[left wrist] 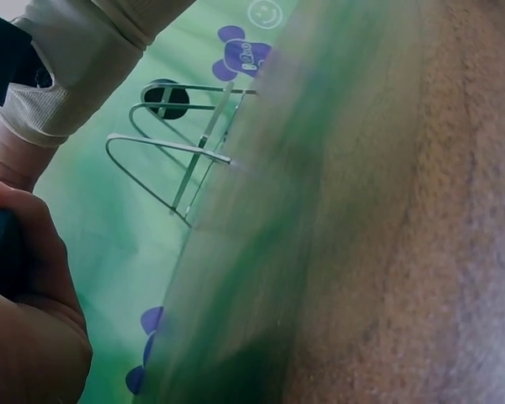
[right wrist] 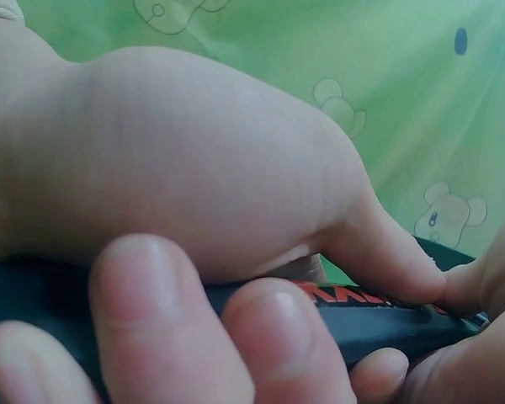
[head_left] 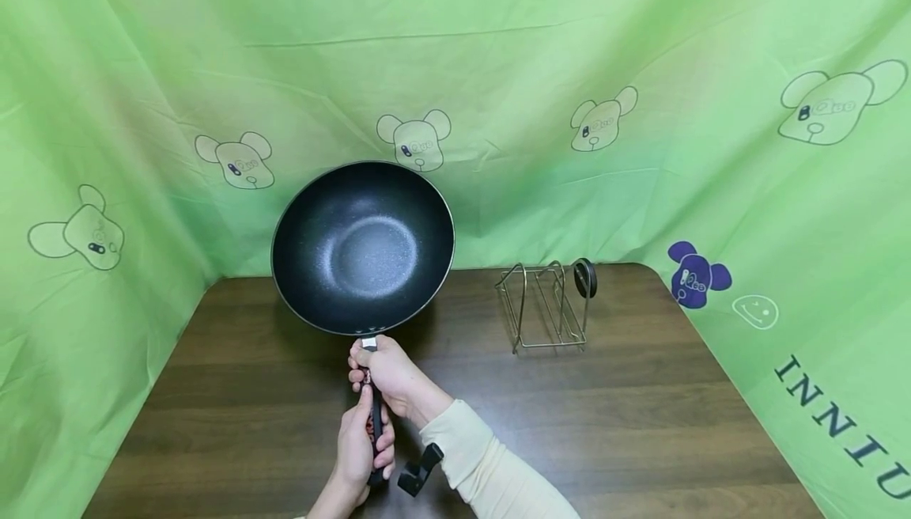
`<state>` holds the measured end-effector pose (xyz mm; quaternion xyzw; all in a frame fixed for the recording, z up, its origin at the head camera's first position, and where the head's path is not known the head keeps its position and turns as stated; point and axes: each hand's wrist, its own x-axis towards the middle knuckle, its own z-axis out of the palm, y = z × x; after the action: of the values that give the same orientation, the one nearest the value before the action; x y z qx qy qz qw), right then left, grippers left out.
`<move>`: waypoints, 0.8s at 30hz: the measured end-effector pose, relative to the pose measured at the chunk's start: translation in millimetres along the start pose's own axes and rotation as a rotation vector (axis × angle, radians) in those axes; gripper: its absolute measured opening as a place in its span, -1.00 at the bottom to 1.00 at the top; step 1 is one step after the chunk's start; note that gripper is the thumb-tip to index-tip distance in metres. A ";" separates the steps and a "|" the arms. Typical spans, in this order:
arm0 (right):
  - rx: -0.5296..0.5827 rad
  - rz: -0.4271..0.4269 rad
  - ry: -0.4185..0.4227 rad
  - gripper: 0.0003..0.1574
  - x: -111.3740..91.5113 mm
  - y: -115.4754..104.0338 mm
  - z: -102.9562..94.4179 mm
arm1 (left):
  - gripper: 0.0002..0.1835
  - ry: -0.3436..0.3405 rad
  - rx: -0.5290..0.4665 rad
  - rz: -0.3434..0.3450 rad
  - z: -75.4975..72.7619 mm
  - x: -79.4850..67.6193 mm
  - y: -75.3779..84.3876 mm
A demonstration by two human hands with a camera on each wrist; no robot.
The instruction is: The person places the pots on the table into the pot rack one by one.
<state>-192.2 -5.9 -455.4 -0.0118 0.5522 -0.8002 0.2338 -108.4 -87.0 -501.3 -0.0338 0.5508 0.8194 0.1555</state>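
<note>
Both hands grip the black handle point(head_left: 376, 416) of a dark non-stick wok point(head_left: 373, 254), one behind the other. My right hand point(head_left: 390, 370) holds the handle's upper part near the pan, its thumb lying across it. Lower down, my left hand point(head_left: 361, 444) has its fingers curled round the handle and its thumb pointing toward the wok. The wok tilts its inside toward me and appears raised over the table. In the right wrist view the left hand's fingers point(right wrist: 151, 311) wrap the handle, with red lettering partly visible. The left wrist view catches only part of the grip.
A metal wire rack point(head_left: 548, 309) stands at the back right of the wooden table point(head_left: 605, 424), with a black round disc point(head_left: 585, 278) at its right end. Green printed cloth point(head_left: 512, 68) hangs behind and at both sides. A black strap piece point(head_left: 420, 469) hangs by the right sleeve.
</note>
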 end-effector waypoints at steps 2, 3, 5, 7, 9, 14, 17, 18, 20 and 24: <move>-0.002 -0.004 0.000 -0.76 0.1 0.4 -0.1 | -0.37 0.000 -0.003 0.004 -0.1 0.4 -0.9; -0.005 -0.007 0.001 -0.76 -0.1 0.5 -0.2 | -0.37 -0.002 -0.005 0.006 -0.1 0.7 -1.4; -0.015 -0.016 0.007 -0.76 -0.2 0.7 -0.7 | -0.37 -0.008 -0.013 0.008 0.0 1.7 -2.5; -0.028 -0.025 0.013 -0.77 -0.3 0.8 -1.3 | -0.38 -0.012 -0.024 0.012 0.3 2.7 -3.7; -0.039 -0.033 0.014 -0.79 -0.4 0.7 -1.6 | -0.38 -0.014 -0.033 0.018 0.6 3.6 -4.6; -0.052 -0.040 0.011 -0.80 -0.6 -0.8 -1.8 | -0.39 -0.015 -0.041 0.040 1.8 5.5 -5.2; -0.052 -0.041 0.011 -0.81 -1.5 -3.2 -2.1 | -0.39 -0.021 -0.039 0.054 3.0 6.3 -4.6; -0.052 -0.043 0.009 -0.81 -1.8 -4.1 -2.2 | -0.39 -0.024 -0.039 0.058 3.4 6.5 -4.3; -0.056 -0.045 0.006 -0.80 -2.6 -5.9 -2.3 | -0.39 -0.029 -0.040 0.066 4.3 7.1 -3.8; -0.069 -0.051 0.001 -0.80 -3.8 -8.0 -2.2 | -0.38 -0.036 -0.044 0.072 5.4 7.8 -3.1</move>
<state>-192.4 -0.2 -448.2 -0.0331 0.5790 -0.7864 0.2126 -114.3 -79.3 -503.8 -0.0028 0.5306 0.8368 0.1350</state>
